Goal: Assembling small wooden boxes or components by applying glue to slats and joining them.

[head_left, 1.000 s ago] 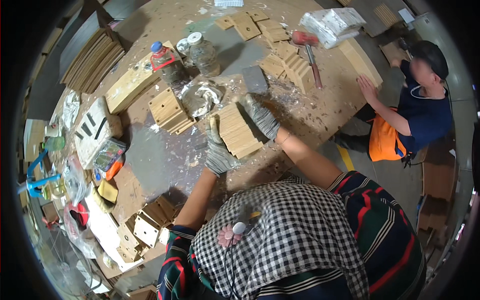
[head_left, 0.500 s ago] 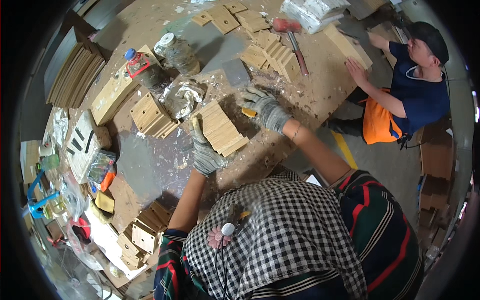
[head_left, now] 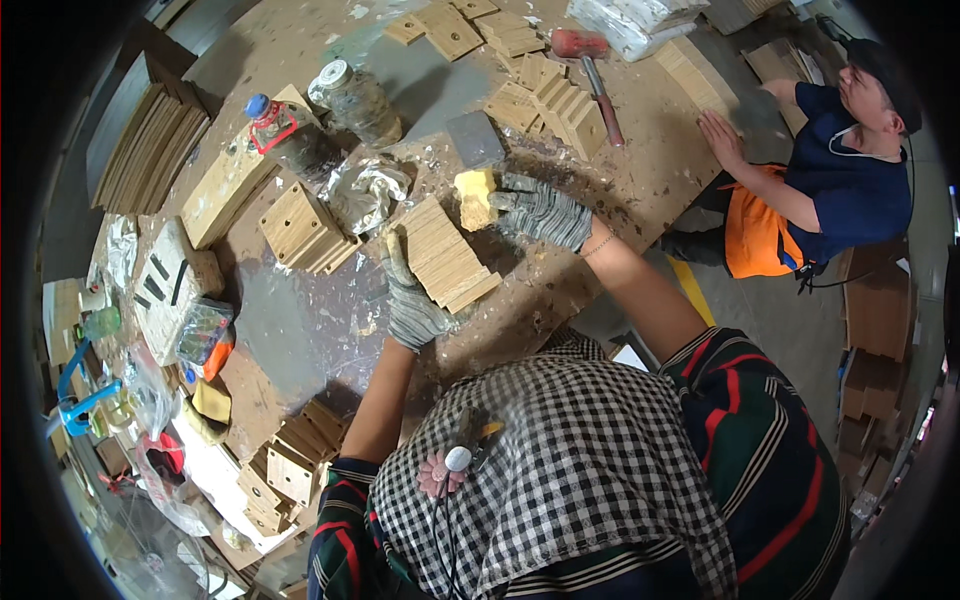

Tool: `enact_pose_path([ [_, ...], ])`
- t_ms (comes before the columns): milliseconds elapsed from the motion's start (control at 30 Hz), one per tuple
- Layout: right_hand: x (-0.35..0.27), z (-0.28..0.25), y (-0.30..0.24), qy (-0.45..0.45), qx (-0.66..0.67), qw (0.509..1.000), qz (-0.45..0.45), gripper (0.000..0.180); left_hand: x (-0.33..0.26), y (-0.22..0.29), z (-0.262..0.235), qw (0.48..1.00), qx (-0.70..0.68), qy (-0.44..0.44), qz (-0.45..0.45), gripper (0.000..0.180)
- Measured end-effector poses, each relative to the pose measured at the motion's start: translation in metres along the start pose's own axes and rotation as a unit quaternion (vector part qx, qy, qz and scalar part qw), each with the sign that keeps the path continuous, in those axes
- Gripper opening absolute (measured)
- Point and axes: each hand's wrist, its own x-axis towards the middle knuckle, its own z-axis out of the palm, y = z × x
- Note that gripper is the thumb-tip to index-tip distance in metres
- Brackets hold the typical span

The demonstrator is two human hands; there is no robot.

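My left hand [head_left: 412,308], in a grey knit glove, is braced around the left and near edges of a stack of light wooden boards [head_left: 441,255] on the worktable. The boards lie slightly fanned, with their thin edges showing toward me. My right hand [head_left: 545,212], gloved alike, pinches a yellow sponge [head_left: 475,197] by its right side, just beyond the stack's far right corner. The sponge's lower part looks brownish. A dark grey square block [head_left: 475,139] lies beyond the sponge.
A crumpled plastic bag [head_left: 367,196], a blue-capped bottle [head_left: 290,137] and a cloudy jar [head_left: 360,105] stand left of centre. Drilled wooden blocks [head_left: 305,232] are stacked nearby. A red mallet [head_left: 590,80] lies at the far side. A co-worker [head_left: 840,160] stands at the right edge.
My right hand has turned and drawn slightly to the right, so the sponge now shows fully, higher and further left. My left hand and the boards have hardly moved.
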Motion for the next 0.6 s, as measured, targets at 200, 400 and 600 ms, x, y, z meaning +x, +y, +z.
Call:
enact_pose_path([
  [200,0.008,0.01,0.001,0.1,0.682,0.625,0.368,0.042,0.002,0.0,-0.004,0.999,-0.041,-0.019,-0.026,0.078],
  [400,0.037,0.011,-0.007,0.17,0.61,0.645,0.427,0.045,-0.009,-0.003,0.019,0.985,0.121,0.046,0.112,0.082],
  [600,0.047,0.017,-0.001,0.22,0.395,0.833,0.32,0.056,0.005,-0.003,-0.006,1.0,0.002,0.012,-0.018,0.084],
])
